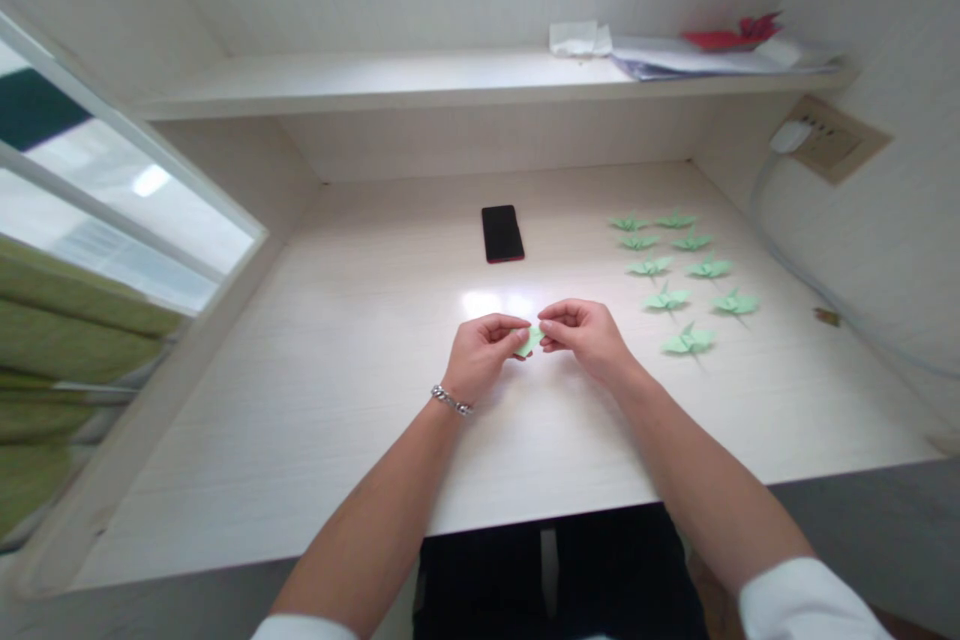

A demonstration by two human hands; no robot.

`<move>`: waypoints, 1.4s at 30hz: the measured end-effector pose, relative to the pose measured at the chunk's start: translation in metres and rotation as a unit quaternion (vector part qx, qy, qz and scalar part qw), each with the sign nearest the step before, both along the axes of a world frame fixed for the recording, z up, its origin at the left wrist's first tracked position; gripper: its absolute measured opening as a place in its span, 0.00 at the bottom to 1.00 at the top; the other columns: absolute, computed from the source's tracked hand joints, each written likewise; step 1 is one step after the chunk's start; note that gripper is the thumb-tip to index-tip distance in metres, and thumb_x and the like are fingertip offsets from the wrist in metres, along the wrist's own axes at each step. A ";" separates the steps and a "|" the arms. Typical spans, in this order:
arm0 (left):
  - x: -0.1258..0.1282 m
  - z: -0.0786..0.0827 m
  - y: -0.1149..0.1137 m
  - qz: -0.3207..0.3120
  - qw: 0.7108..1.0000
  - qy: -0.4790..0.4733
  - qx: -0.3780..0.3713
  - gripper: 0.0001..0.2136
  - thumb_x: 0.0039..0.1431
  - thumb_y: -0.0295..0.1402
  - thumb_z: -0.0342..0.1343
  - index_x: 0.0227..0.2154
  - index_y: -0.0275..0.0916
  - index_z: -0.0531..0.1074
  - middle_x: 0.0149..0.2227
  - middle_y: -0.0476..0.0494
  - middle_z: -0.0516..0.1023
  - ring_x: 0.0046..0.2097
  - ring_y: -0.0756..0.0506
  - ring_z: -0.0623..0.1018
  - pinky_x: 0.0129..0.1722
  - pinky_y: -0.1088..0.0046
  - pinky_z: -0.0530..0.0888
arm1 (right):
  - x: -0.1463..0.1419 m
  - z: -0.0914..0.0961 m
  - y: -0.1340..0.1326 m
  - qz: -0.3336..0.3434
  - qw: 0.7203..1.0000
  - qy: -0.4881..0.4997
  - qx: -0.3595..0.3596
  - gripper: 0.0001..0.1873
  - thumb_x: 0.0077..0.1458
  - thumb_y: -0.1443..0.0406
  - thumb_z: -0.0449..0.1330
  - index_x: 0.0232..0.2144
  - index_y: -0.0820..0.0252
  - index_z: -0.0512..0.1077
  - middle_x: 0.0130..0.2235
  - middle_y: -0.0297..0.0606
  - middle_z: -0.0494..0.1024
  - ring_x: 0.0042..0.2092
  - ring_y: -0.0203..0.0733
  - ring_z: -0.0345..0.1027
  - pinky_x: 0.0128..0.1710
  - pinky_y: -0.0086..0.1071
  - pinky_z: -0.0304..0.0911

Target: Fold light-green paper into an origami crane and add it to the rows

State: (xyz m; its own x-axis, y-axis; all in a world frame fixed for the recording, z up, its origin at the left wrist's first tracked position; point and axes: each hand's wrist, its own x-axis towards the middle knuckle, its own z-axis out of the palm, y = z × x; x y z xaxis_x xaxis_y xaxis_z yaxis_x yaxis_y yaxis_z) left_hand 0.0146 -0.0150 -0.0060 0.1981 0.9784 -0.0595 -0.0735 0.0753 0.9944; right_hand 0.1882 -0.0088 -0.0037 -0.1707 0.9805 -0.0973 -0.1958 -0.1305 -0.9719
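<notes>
Between my two hands is a small folded piece of light green paper (pixel 531 341), held just above the desk. My left hand (pixel 484 350), with a chain bracelet (pixel 451 401) on its wrist, pinches the paper's left side between thumb and fingers. From the right, my right hand (pixel 587 335) pinches the other edge with its thumb and index finger. Fingers cover part of the paper, so its full shape is hidden. To the right of my hands, several green paper cranes (pixel 688 341) stand in two rows on the desk.
A black phone (pixel 502 234) lies beyond my hands on the white desk (pixel 360 320). The shelf (pixel 360 85) above holds papers (pixel 675 58) and a red paper crane (pixel 760 26). A charger (pixel 790 136) with a cable sits in the right wall outlet. Green curtain (pixel 67 360) hangs left.
</notes>
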 end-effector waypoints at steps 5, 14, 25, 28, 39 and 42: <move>0.000 -0.001 0.001 -0.008 1.000 -0.002 0.001 0.14 0.47 0.38 0.64 0.34 0.33 0.77 0.28 0.42 0.79 0.28 0.48 0.77 0.29 0.71 0.77 | 0.000 0.003 -0.001 0.004 1.000 -0.002 -0.003 0.20 0.37 0.59 0.70 0.32 0.64 0.74 0.25 0.35 0.77 0.25 0.38 0.73 0.28 0.33 0.72; -0.003 -0.002 0.002 0.001 1.000 0.024 0.014 0.14 0.47 0.38 0.63 0.34 0.33 0.77 0.28 0.41 0.79 0.28 0.48 0.77 0.28 0.72 0.76 | 0.001 0.006 0.000 -0.004 0.999 -0.003 -0.042 0.16 0.40 0.60 0.69 0.30 0.64 0.74 0.24 0.36 0.77 0.25 0.36 0.72 0.27 0.31 0.72; -0.001 0.000 0.001 -0.019 0.999 0.027 0.024 0.13 0.49 0.37 0.62 0.33 0.33 0.76 0.28 0.43 0.78 0.27 0.49 0.76 0.27 0.73 0.75 | 0.000 0.000 0.000 0.054 0.991 -0.120 0.004 0.14 0.46 0.58 0.64 0.28 0.64 0.74 0.23 0.36 0.76 0.24 0.35 0.70 0.25 0.28 0.68; -0.001 -0.002 0.002 -0.033 0.999 0.008 0.009 0.13 0.49 0.37 0.62 0.35 0.32 0.76 0.28 0.43 0.78 0.28 0.49 0.77 0.27 0.73 0.75 | 0.001 -0.007 0.002 0.072 0.986 -0.152 -0.001 0.12 0.46 0.59 0.64 0.26 0.65 0.74 0.22 0.37 0.75 0.23 0.34 0.68 0.23 0.27 0.65; -0.003 -0.006 0.003 -0.048 0.998 -0.035 -0.012 0.17 0.52 0.34 0.59 0.44 0.33 0.70 0.25 0.47 0.75 0.27 0.49 0.77 0.29 0.71 0.75 | -0.001 -0.007 0.002 0.061 0.988 -0.137 -0.021 0.09 0.45 0.62 0.63 0.25 0.64 0.73 0.20 0.35 0.73 0.21 0.33 0.65 0.21 0.26 0.62; -0.001 -0.004 0.001 -0.030 0.999 -0.009 0.016 0.15 0.53 0.34 0.58 0.42 0.34 0.69 0.23 0.49 0.74 0.27 0.49 0.76 0.28 0.73 0.74 | -0.002 -0.006 0.001 0.060 0.988 -0.138 -0.020 0.09 0.45 0.62 0.62 0.24 0.64 0.73 0.21 0.35 0.73 0.22 0.33 0.65 0.21 0.26 0.62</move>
State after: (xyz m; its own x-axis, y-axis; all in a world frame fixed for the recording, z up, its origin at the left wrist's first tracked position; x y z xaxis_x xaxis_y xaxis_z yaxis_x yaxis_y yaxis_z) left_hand 0.0134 -0.0144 -0.0097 0.2572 0.9660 -0.0244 -0.0872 0.0483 0.9950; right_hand 0.1861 -0.0077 -0.0098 -0.2473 0.9490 -0.1955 0.0957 -0.1769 -0.9796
